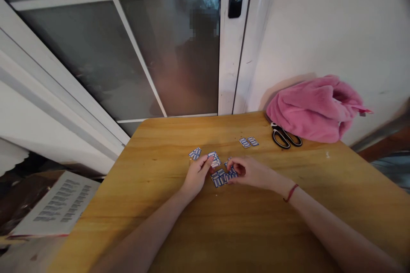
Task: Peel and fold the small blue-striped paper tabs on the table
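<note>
Several small white cards (214, 159) with blue printed borders are pinched between the thumb and fingers of my left hand (196, 175). Just right of it, a loose pile of similar cards (219, 178) lies on the wooden table, its pieces overlapping. My right hand (246, 172) is curved over the right side of this pile, with a gap between thumb and index finger. Its fingertips are at the cards, and whether they touch one is hard to see. A red cord circles the right wrist. Beyond my left hand lies another small group of cards (195, 153).
Two cards (248, 142) lie farther back on the table (173, 239). Black-handled scissors (286, 137) rest partly under a pink plush cloth (315, 108) by the wall. A glazed door (137, 51) stands behind the table. At lower left is a box with a printed flap (57, 207).
</note>
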A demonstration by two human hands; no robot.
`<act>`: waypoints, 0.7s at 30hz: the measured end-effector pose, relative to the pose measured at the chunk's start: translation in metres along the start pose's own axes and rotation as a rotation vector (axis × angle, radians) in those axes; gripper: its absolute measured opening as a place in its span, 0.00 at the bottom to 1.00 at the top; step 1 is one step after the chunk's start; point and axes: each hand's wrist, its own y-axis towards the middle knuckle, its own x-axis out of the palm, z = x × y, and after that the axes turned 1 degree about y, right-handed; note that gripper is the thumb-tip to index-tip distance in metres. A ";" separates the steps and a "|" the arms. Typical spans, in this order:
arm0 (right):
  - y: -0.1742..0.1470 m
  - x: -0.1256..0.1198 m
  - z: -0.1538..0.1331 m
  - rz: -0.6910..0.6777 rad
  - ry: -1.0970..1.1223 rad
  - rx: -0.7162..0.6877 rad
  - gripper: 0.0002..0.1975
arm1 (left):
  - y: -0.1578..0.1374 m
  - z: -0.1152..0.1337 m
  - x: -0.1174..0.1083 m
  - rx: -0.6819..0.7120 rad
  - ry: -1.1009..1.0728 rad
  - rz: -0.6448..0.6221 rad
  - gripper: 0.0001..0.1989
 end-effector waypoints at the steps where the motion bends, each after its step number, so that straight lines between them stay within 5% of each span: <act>1: 0.000 -0.001 0.001 -0.018 -0.056 -0.011 0.17 | 0.000 0.001 0.000 0.002 -0.008 0.002 0.17; 5: 0.001 -0.002 0.006 -0.038 -0.177 -0.015 0.16 | -0.001 0.005 0.001 0.011 -0.008 0.000 0.17; 21: 0.004 -0.008 0.020 -0.029 0.026 0.018 0.13 | -0.001 0.000 0.001 0.024 0.044 -0.024 0.17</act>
